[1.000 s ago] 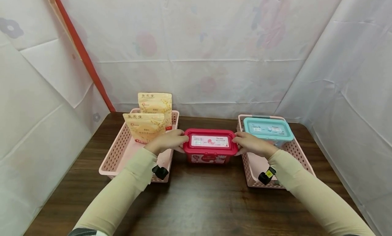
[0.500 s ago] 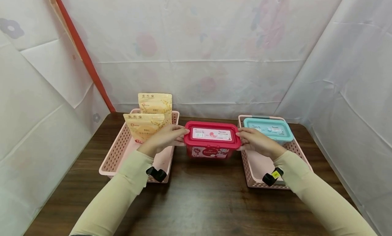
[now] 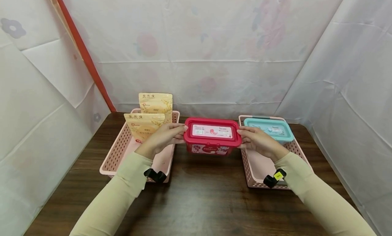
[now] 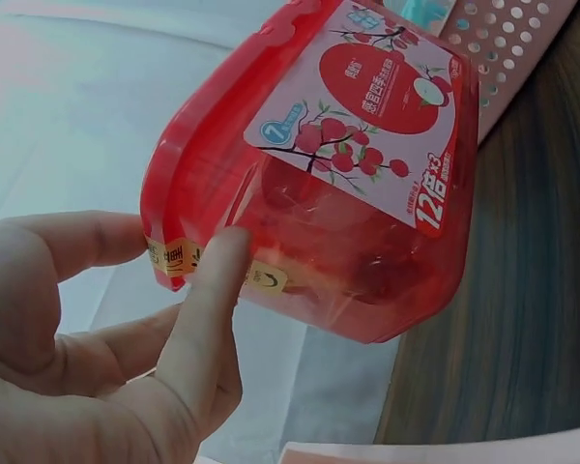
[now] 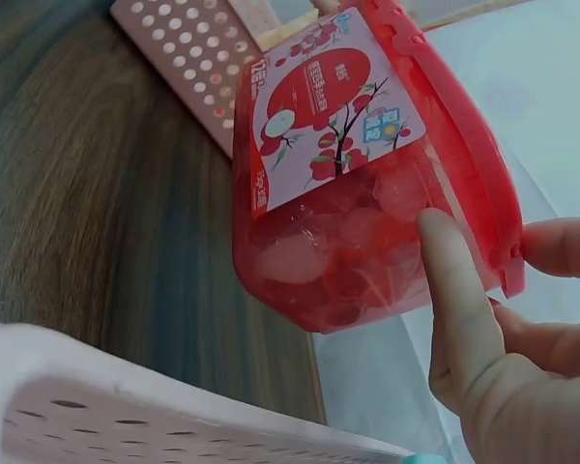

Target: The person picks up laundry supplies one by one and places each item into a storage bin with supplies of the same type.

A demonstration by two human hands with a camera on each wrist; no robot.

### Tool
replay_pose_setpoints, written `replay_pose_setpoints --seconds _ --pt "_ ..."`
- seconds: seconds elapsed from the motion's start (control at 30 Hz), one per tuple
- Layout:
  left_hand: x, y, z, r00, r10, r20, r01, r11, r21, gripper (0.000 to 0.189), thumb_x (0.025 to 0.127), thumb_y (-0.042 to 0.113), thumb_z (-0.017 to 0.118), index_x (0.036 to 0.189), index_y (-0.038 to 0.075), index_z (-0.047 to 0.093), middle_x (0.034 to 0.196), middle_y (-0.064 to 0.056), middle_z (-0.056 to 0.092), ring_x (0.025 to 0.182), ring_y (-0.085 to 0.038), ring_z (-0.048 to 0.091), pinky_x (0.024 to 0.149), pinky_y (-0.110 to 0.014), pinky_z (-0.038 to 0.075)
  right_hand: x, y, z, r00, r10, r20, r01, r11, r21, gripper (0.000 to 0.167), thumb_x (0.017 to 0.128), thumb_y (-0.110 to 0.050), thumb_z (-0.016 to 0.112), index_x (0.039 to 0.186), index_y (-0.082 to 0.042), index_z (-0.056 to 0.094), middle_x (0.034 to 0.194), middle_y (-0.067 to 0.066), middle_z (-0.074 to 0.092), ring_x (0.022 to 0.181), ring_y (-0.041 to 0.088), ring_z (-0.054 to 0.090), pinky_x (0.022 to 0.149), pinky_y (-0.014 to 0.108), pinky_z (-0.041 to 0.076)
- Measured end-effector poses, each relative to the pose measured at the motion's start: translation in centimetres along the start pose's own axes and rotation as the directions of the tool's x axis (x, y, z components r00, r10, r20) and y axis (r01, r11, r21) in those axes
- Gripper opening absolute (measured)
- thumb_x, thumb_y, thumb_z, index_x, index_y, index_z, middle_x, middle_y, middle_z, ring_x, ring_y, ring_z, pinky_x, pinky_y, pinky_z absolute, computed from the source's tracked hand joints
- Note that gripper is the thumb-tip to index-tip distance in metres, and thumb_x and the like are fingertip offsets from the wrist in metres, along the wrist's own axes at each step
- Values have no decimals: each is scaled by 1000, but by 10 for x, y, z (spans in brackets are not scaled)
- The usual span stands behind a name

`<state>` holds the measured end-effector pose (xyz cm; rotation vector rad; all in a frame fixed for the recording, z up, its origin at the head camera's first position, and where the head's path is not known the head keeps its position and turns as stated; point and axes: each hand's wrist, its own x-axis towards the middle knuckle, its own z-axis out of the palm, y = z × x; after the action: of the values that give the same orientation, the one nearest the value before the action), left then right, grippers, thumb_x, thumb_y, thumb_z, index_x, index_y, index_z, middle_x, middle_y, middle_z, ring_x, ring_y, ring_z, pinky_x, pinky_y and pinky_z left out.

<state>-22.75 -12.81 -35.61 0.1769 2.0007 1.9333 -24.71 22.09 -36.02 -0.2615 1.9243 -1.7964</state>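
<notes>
Between both hands a red lidded plastic box (image 3: 211, 149) is held by its short ends, lifted over the table with its lid tipped a little toward me. My left hand (image 3: 163, 137) pinches the left end, fingers at the lid's rim and on the wall below. The opposite end is pinched by my right hand (image 3: 255, 139) in the same way. In the left wrist view the box (image 4: 367, 126) shows a printed fruit label and a see-through wall. Rounded contents show through the box (image 5: 319, 242) in the right wrist view.
A pink basket (image 3: 111, 152) on the left holds two yellow pouches (image 3: 145, 127) standing up. Another pink basket (image 3: 249, 171) on the right holds a turquoise lidded box (image 3: 269, 128). Both stand on a dark wooden table (image 3: 208, 202); a pale cloth wall (image 3: 196, 76) rises behind.
The hands have raised the red box off the table and moved it slightly to the right and away from me. The baskets and their contents stay put.
</notes>
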Motion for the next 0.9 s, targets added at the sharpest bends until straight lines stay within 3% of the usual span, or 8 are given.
replay_pose_setpoints --seconds 0.23,0.67,0.9 --pt "-1 4 3 1000 1 -28 -1 1000 -18 50 102 17 58 141 -12 46 115 -22 65 85 -16 67 89 -37 56 -5 -5 -2 1000 -8 -25 9 1000 11 63 107 -19 49 152 14 20 106 7 67 86 13 67 86 35 57" --pt "-2 10 13 997 37 63 -34 998 -56 55 103 13 55 146 -14 35 136 -32 53 92 -16 67 95 -38 53 -18 -8 -11 999 -17 -37 18 999 34 59 107 -19 48 149 15 26 105 5 68 88 13 68 84 34 58" --pt "1 16 22 999 25 46 -21 997 -74 54 101 12 59 146 -12 39 135 -28 56 94 -20 68 92 -37 54 -24 -10 -19 999 -26 -41 29 997 75 59 107 -19 50 148 16 28 104 5 71 88 14 69 82 33 58"
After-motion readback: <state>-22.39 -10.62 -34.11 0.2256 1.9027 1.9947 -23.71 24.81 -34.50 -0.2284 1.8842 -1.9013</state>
